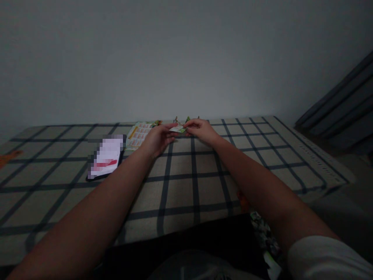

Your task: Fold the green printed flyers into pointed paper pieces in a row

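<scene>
Both my arms reach to the far side of a table with a checked cloth. Between my hands is a small white-and-green paper piece [178,129], raised a little off the cloth. My left hand [159,138] grips its left edge between thumb and fingers. The fingers of my right hand [201,130] pinch its right side. Small green-and-brown pieces [188,119] stand up just behind my hands; their kind is too small to tell. Beside my left hand lies a printed sheet [139,134] with a grid of small boxes, partly hidden by that hand.
A lit phone [107,155], its screen blurred, lies left of my left forearm. The checked tablecloth [180,186] runs to a pale wall [186,58]. An orange item [10,157] is at the left edge. A grey curtain [340,89] hangs at the right.
</scene>
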